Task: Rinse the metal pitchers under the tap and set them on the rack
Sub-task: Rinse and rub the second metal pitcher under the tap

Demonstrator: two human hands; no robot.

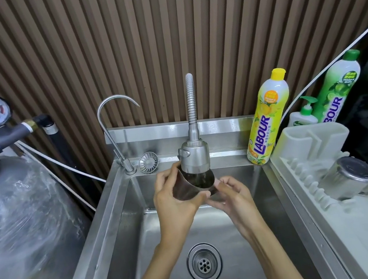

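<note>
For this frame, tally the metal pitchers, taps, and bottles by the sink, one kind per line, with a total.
Metal pitchers: 2, one held by both hands under the tap, one upside down on the rack
Taps: 2, spray tap, gooseneck tap
Bottles: 3, yellow, green, pump
Total: 7

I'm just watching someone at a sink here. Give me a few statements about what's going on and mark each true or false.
1. Both hands, left and right, hold the metal pitcher under the tap head. True.
2. The drying rack holds nothing. False: one metal pitcher already lies on it.
3. The sink drain is plugged with a stopper. False: its holes are open, and a loose strainer sits on the ledge.
4. A yellow-capped bottle stands right of the tap. True.
</note>
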